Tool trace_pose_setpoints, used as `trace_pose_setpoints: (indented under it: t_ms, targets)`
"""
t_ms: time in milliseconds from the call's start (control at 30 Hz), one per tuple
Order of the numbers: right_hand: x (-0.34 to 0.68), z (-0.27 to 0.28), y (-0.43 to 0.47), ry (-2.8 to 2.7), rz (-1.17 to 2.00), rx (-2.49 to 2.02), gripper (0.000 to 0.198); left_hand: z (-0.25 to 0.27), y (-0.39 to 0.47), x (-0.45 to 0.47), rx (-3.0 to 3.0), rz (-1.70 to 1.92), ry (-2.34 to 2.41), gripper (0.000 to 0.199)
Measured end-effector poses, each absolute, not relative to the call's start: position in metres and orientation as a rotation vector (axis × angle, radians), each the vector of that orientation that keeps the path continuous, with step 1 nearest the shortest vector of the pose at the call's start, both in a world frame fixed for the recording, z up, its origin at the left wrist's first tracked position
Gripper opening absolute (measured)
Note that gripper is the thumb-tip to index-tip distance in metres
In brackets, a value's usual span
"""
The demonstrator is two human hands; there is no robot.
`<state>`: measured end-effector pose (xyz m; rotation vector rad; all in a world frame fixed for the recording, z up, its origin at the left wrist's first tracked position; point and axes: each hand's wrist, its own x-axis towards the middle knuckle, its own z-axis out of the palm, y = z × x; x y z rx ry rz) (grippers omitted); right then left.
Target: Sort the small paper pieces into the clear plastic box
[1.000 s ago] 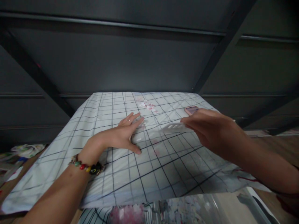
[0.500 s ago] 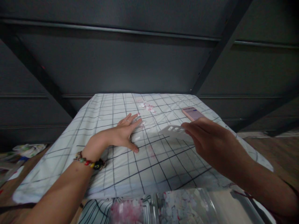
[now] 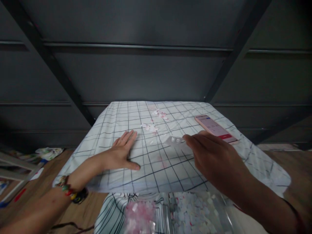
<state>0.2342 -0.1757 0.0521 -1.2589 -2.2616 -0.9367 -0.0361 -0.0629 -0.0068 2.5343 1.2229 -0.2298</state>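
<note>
My left hand (image 3: pixel 123 152) lies flat on the white checked cloth (image 3: pixel 109 123), fingers spread, with nothing in it. Just beyond its fingertips are small white and pinkish scraps (image 3: pixel 149 127), and a second little heap of scraps (image 3: pixel 160 114) sits farther back. Between thumb and fingers, my right hand (image 3: pixel 211 152) pinches a thin white piece with cut-out holes (image 3: pixel 173 140); its kind I cannot make out. That piece is held low over the cloth, partly hidden by the fingers.
A phone (image 3: pixel 215 128) with a lit screen lies beyond my right hand. At the near edge stand a clear container of pale scraps (image 3: pixel 192 211) and a clear bag of pink bits (image 3: pixel 139 216). Dark panels (image 3: pixel 146 74) rise behind the table.
My left hand has drawn back toward me and left, off the nearer scraps, which now show fully. The right hand still holds the white piece, slightly shifted. The camera view has moved.
</note>
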Motion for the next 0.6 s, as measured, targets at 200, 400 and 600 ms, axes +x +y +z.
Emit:
trace_pose_setpoints:
  t_ms: [200, 400, 600]
  targets:
    - [0.215, 0.049, -0.188, -2.302, -0.871, -1.233, 0.03, -0.01, -0.085, -0.065, 2.511, -0.246, 1.26, 0.119]
    - [0.176, 0.052, -0.205, -2.318, -0.692, -1.072, 0.035, -0.003, -0.1, -0.078, 2.482, -0.304, 1.297, 0.111]
    - [0.159, 0.057, -0.226, -2.399, -0.564, -1.001, 0.036, -0.001, -0.111, -0.09, 2.456, -0.307, 1.307, 0.11]
